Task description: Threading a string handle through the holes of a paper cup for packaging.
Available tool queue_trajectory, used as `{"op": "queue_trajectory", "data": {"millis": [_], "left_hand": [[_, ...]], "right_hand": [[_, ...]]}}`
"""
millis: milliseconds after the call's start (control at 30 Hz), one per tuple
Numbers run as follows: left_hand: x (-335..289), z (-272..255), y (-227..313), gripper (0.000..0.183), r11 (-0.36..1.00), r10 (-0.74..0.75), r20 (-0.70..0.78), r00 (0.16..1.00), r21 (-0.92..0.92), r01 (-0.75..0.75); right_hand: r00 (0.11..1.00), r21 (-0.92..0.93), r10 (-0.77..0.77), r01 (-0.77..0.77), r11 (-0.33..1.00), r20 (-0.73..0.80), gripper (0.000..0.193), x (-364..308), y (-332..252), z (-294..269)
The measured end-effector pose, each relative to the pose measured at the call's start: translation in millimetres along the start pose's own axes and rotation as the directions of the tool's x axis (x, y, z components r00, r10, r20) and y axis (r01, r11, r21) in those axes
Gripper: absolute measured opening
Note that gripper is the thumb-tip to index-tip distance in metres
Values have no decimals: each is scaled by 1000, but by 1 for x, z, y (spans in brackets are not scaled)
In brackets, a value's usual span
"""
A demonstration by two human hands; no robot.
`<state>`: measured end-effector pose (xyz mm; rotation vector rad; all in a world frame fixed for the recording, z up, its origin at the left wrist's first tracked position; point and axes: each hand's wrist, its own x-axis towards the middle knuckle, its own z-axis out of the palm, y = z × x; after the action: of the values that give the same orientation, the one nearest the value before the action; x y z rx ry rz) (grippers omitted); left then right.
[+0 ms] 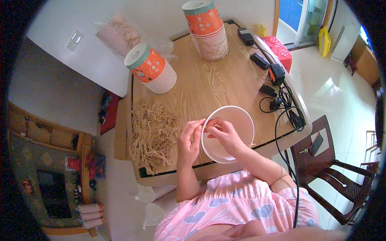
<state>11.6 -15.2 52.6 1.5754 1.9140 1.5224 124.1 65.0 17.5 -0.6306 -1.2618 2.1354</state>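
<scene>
A white-lined paper bucket (239,116) stands tilted at the table's near edge, its round mouth turned toward me. My left hand (189,139) is outside its left wall, thumb and fingers closed at the rim. Inside the mouth, my right hand (226,135) has its fingers curled against that same wall, close to the left fingertips. What the right fingers pinch, if anything, is hidden. A short end of twine (251,144) pokes out at the right rim. To the left lies a loose heap of tan twine pieces (152,134).
Two nested stacks of orange-and-green paper buckets, a shorter stack (150,68) and a taller stack (207,34), stand farther back. Black adapters and a coiled cable (296,118) line the right edge. A dark wooden chair (313,156) holds a phone and keys.
</scene>
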Motion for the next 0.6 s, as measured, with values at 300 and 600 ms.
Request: {"op": "queue_trajectory", "data": {"millis": [300, 600], "left_hand": [[-1, -2, -2, 19, 1000, 0, 17, 1000, 12, -1], [1, -2, 3, 22, 998, -24, 39, 999, 64, 21]], "right_hand": [[998, -50, -3, 6, 999, 56, 18, 2, -2, -2], [998, -110, 14, -7, 994, 65, 23, 4, -8, -3]]}}
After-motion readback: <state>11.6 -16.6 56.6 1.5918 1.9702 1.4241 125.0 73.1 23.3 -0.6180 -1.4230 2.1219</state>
